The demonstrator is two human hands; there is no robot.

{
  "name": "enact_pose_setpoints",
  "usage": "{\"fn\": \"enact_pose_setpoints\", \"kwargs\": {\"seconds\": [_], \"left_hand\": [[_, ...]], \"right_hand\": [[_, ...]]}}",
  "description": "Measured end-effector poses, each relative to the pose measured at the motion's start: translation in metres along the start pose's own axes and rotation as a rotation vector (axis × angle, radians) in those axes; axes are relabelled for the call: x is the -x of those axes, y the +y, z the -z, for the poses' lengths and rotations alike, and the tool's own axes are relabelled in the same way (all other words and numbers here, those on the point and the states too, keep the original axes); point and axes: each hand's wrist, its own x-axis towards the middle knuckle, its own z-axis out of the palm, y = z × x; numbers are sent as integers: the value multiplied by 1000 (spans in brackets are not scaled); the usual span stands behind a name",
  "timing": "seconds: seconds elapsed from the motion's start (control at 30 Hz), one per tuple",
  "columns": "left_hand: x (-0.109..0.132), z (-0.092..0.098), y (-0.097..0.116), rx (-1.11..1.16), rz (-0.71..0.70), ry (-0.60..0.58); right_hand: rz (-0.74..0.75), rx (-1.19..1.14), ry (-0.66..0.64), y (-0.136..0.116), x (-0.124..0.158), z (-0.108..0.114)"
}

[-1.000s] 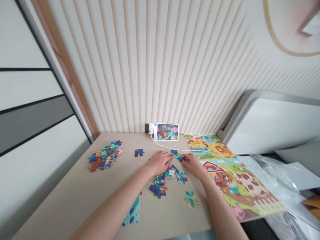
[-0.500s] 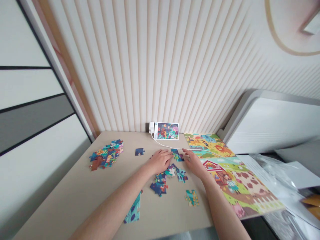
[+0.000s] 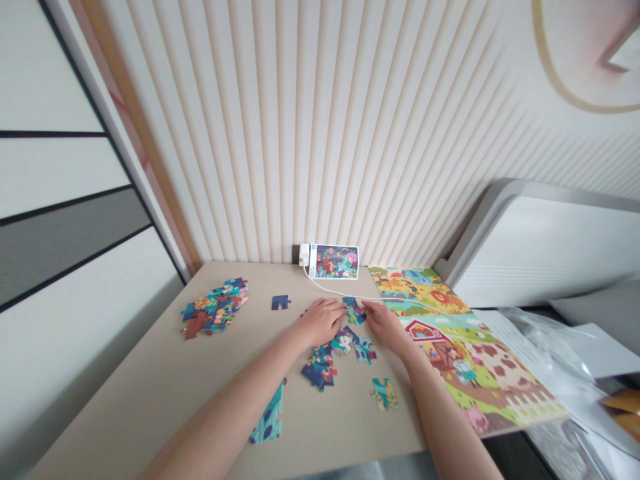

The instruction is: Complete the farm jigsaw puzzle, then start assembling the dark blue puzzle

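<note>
My left hand point(image 3: 323, 321) lies palm down on the table, fingers stretched out and side by side, partly covering joined puzzle pieces. My right hand point(image 3: 383, 325) is closed, its fingertips on the right edge of a dark blue and green puzzle piece point(image 3: 355, 312) between the hands. Below the hands, a joined section of puzzle point(image 3: 320, 368) curves toward a teal piece point(image 3: 365, 349). Nearer me lie a teal-and-yellow piece point(image 3: 385, 395) and, half behind my left forearm, a light teal piece with dark spots point(image 3: 269, 423). What lies under the left palm is hidden.
A pile of puzzle pieces point(image 3: 215, 308) is at the left, with a single navy piece point(image 3: 281, 303) beside it. A picture card point(image 3: 334, 261) leans at the wall by a white charger point(image 3: 304, 255), whose cable crosses the table. Finished animal puzzles point(image 3: 480, 373) cover the right side.
My right hand has shifted slightly left, its fingertips now further over the dark blue and green puzzle piece. My left hand stays in place.
</note>
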Motion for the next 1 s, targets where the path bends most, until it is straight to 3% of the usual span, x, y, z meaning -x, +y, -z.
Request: {"fn": "enact_pose_setpoints", "kwargs": {"seconds": [0.27,0.57,1.0], "left_hand": [[1,0,0,-18,4,-13],[1,4,2,25,-59,-29],[1,6,4,48,-78,-37]], "right_hand": [[4,7,-29,-9,1,1],[-91,-4,-40,1,1,8],[8,16,-64,-5,4,10]]}}
